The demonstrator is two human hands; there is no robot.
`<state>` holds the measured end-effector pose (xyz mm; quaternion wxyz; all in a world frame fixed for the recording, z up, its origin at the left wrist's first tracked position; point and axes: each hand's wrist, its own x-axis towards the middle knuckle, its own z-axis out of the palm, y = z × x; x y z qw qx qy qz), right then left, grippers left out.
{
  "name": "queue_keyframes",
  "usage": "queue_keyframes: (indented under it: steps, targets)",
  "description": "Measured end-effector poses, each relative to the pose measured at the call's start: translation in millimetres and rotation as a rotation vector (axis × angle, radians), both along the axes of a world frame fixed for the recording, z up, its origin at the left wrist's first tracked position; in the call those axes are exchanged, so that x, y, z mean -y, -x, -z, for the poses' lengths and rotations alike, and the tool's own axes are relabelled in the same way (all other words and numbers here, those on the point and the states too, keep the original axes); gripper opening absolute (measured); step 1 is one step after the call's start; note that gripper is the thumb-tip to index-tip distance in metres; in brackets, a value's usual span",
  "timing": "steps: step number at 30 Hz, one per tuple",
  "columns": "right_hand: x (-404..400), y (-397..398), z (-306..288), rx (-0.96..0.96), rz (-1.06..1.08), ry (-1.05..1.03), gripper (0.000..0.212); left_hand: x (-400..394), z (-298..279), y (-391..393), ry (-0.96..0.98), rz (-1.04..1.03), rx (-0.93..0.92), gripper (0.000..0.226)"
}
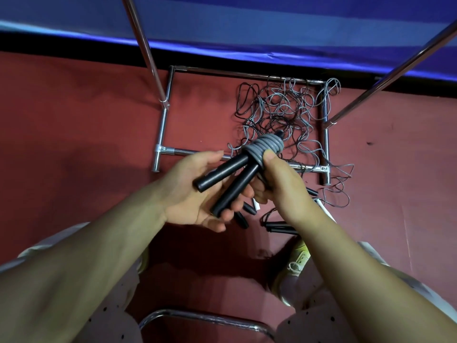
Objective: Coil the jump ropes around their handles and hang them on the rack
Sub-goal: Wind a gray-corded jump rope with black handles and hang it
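I hold a grey jump rope [265, 146] coiled tightly around the upper ends of its two black handles [231, 188]. My left hand [197, 194] cradles the handles from below, its fingers curled under the lower one. My right hand [279, 179] grips the coil, with the thumb pressed against the grey turns. Beyond my hands, a tangled heap of grey and black ropes [284, 112] lies on the red floor inside the base of the chrome rack [162, 131]. More black handles [279, 227] lie on the floor under my right wrist.
Two slanted chrome rack poles [144, 48] [385, 73] rise left and right. A blue mat edge [222, 26] runs along the back. My shoe [298, 259] rests on the red floor, and a chrome chair rail [205, 318] curves below between my knees.
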<state>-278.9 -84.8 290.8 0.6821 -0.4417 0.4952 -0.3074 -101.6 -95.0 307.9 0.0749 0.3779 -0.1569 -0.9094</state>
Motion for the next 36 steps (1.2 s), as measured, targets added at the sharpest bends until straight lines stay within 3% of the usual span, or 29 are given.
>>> queue_keyframes:
  steps: [2, 8, 15, 21, 23, 26, 31, 34, 36]
  targets:
    - [1.2, 0.1, -1.7, -0.05, -0.021, 0.025, 0.061, 0.0, 2.0, 0.0, 0.011, -0.017, 0.021, 0.062]
    - [6.4, 1.5, 9.6, -0.488, -0.089, -0.02, 0.055, -3.9, 4.4, 14.0, 0.167, -0.023, 0.316, 0.057]
    - [7.2, 3.8, 11.4, -0.54, -0.109, -0.072, 0.057, -12.7, 15.5, 27.3, 0.419, -0.065, 0.639, 0.052]
    - [1.5, 3.1, 10.9, -0.787, -0.073, 0.032, 0.064, -10.6, 19.7, 26.7, 0.608, -0.068, 0.755, 0.039]
    - [1.3, 0.8, 12.9, -0.722, -0.056, 0.061, 0.068, -8.7, 22.6, 23.7, 0.685, -0.038, 0.806, 0.039]
    - [1.9, -0.9, 15.0, -0.509, -0.031, -0.076, 0.069, -6.8, 26.8, 17.8, 0.765, -0.054, 0.854, 0.045]
    - [0.6, -2.2, 12.2, -0.444, -0.084, -0.167, 0.062, -7.2, 33.9, 12.2, 0.811, 0.026, 0.877, 0.023]
    - [1.2, -4.3, 14.7, -0.452, -0.046, -0.155, 0.058, -7.0, 33.7, 11.4, 0.763, -0.012, 0.781, 0.026]
    - [2.0, -4.5, 15.7, -0.318, 0.026, -0.166, 0.046, -5.9, 27.0, 14.4, 0.634, -0.055, 0.689, 0.024]
